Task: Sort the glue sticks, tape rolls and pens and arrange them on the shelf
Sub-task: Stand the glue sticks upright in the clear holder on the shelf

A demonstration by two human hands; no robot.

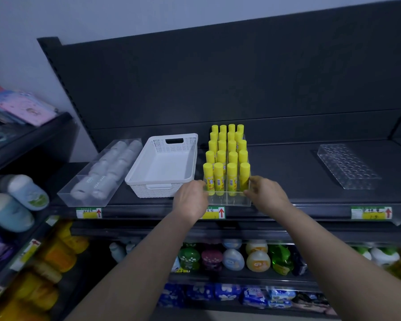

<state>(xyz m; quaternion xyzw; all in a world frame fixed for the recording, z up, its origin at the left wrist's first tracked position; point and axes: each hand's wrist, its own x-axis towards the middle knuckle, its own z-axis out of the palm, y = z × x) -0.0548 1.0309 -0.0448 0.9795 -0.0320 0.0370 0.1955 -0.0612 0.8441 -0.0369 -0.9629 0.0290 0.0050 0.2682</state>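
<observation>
- At the left of the frame I see the tape rolls [102, 170]. They lie in two rows in a long clear tray [66, 194] on the shelf [287, 172].
- Just beside it sits a white basket [164, 165]. Nothing is in it.
- My left hand [190, 200] holds the left side of the clear box [228, 201], with its fingers bent around the wall.
- The glue sticks [227, 158] stand up in neat rows in that box, in the middle of the frame, near the front edge of the shelf.
- My right hand [267, 195] holds the right side of the box the same way.
- Far right, well apart, a clear rack with holes [347, 166] has no pens in it.
- I think I am on the glue step, setting the box straight. Next I should let go gently so no stick tips over, then find the pens. I see none here.
</observation>
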